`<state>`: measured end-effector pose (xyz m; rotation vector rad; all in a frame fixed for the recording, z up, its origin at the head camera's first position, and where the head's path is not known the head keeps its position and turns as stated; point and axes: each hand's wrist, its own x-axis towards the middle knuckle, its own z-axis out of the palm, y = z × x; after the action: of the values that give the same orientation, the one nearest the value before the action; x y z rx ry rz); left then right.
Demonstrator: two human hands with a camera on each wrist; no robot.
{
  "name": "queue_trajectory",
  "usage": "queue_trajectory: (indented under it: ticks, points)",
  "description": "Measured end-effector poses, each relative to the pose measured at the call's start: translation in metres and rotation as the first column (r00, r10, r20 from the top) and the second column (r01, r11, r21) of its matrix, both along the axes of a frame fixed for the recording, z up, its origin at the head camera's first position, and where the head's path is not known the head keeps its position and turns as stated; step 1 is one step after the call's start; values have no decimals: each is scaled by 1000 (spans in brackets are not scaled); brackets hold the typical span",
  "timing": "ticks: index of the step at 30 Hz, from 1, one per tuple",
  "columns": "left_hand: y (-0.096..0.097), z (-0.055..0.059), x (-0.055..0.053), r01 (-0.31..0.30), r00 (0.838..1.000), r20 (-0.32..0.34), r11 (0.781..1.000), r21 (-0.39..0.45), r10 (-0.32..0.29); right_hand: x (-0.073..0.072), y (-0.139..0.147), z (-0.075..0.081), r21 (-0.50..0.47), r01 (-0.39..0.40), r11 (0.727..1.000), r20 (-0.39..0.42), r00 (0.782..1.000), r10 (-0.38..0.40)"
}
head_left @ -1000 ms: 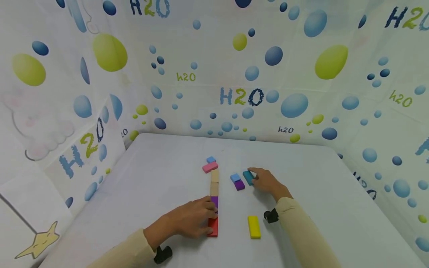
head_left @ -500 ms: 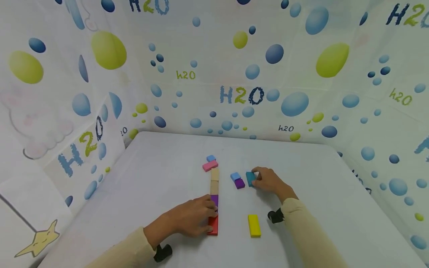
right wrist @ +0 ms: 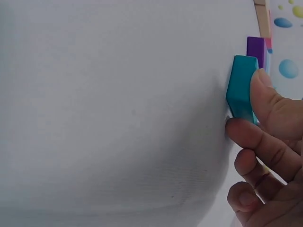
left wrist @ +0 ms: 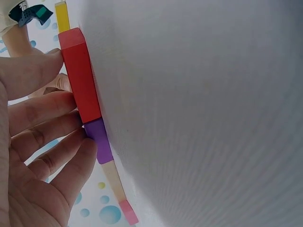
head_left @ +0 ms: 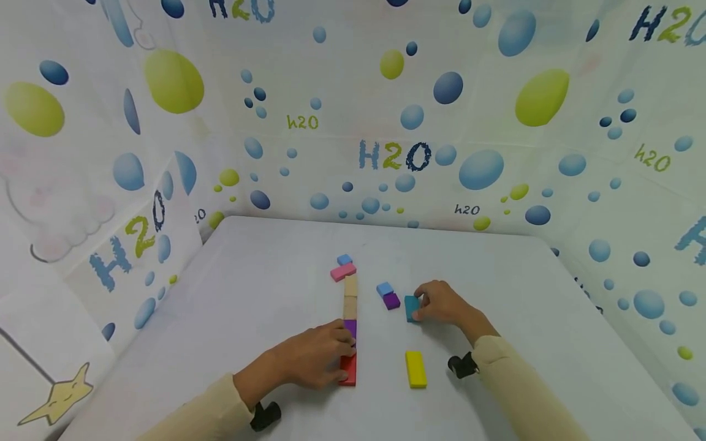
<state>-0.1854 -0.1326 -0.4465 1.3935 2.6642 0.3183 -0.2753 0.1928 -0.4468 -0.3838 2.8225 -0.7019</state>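
Teal block pinched on the right, fingers along the row on the left

Here's my right hand point(head_left: 445, 304) with the teal block point(head_left: 410, 309), thumb and forefinger closed on it, the other fingers bent clear of it. Whether its underside meets the white surface point(head_left: 265, 275), I cannot tell. Just beyond it, slightly left, the small purple block point(head_left: 391, 301) touches a light blue block point(head_left: 385, 290).

Over to my left hand point(head_left: 315, 356): not clasped round anything, fingers extended, tips against the side of the red block point(left wrist: 81, 75) and the purple block point(left wrist: 98, 142), thumb by the red one's near end. Those two sit end to end, red nearest me, and two wooden blocks point(head_left: 350, 297) carry the line on. At the far end the pink block point(head_left: 343, 272) lies slanting across, with a blue block point(head_left: 344, 260) right behind it.

And the yellow block point(head_left: 416, 369) lies flat on my side of the teal one, well apart from the row.
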Motion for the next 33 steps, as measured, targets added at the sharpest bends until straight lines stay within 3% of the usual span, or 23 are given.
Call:
queue_trajectory:
  ticks: [15, 33]
  points:
    - [0, 0, 1, 4, 1000, -18, 1000, 2, -4, 24, -3, -3, -70, -15, 997, 65, 998, 20]
    - [1, 0, -1, 3, 1000, -13, 1000, -4, -3, 40, -9, -2, -27, -47, 999, 79, 996, 49]
